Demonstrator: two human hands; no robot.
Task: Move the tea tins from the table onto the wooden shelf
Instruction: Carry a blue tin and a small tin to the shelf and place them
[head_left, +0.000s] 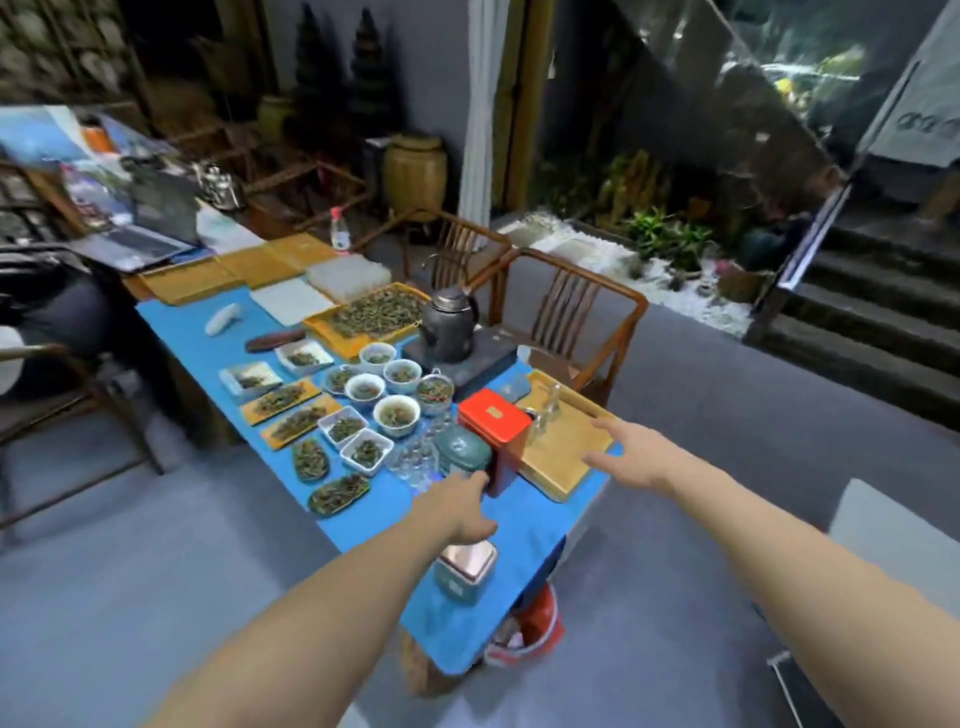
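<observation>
Reaching: left hand (462, 506) nearest, just before green tin (462, 450); right hand (626, 454) beside red tin (496, 418); both released.

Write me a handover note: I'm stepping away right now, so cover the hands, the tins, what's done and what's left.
Left hand: open, empty, reaching toward the green round tin.
Right hand: open, empty, over the wooden tray.
Tins: red square tin beside the green one; copper-lidded tin nearer, by the table edge.
Done: nothing visible; all three are on the table.
Left: all three. Shelf not in view.
</observation>
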